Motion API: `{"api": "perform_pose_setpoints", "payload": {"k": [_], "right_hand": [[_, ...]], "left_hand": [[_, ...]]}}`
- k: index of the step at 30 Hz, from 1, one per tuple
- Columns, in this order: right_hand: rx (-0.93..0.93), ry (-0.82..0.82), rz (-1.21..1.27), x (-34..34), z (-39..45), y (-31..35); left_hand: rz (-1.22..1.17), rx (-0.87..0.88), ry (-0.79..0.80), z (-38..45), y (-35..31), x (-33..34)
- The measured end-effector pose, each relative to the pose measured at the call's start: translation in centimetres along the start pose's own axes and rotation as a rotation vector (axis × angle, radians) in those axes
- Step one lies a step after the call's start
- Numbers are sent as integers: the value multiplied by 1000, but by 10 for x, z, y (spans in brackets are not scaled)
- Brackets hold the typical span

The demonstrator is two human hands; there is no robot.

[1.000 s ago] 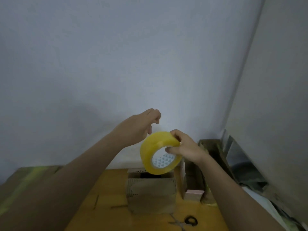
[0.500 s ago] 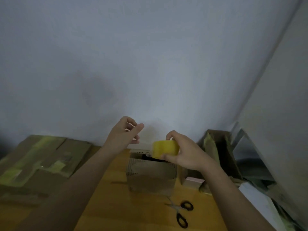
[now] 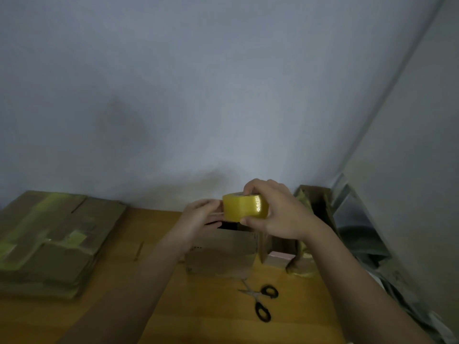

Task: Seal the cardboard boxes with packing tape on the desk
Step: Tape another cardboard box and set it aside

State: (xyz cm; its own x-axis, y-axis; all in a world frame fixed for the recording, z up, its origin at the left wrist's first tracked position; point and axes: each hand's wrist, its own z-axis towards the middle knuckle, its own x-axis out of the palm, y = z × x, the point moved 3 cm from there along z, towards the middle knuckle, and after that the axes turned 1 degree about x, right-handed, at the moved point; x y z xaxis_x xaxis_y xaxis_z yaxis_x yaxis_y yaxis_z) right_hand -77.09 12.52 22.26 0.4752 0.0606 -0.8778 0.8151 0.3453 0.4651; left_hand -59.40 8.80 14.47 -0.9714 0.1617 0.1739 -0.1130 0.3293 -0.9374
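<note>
Right hand [image 3: 278, 212] gripping tape [image 3: 244, 207], fingers over top, thumb under. Left hand [image 3: 201, 217] pinching at roll's left edge, probably hunting free end; exact finger contact unclear. Box [image 3: 221, 252] sitting directly below hands.

Risk: end slipping, sticking back on roll, or strip twisting if pulled skewed.

Room: scissors [image 3: 260, 301] lying below right wrist; flat stack [image 3: 49, 234] far left of left hand; clutter crowding right side, open desk [image 3: 149, 244] under left forearm.

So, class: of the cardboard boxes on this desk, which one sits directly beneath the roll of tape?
The small upright box in the middle, just behind the scissors. The tape roll hangs over its top, unlike the flattened stack at the left.
</note>
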Motion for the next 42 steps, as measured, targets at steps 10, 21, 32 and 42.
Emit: {"api": "perform_pose_setpoints", "payload": {"k": [10,21,32,42], "right_hand": [[175,20,116,3,1,10],[521,-4,468,20,14,-20],[556,-28,255,14,37,-45],[492,126,154,55,66,-46]], "left_hand": [[337,238,-69,-2,-44,-19],[637,454,-81,27,-89,-24],[606,392,-15,56,-44,-44],[618,183,138,75,17,-79]]}}
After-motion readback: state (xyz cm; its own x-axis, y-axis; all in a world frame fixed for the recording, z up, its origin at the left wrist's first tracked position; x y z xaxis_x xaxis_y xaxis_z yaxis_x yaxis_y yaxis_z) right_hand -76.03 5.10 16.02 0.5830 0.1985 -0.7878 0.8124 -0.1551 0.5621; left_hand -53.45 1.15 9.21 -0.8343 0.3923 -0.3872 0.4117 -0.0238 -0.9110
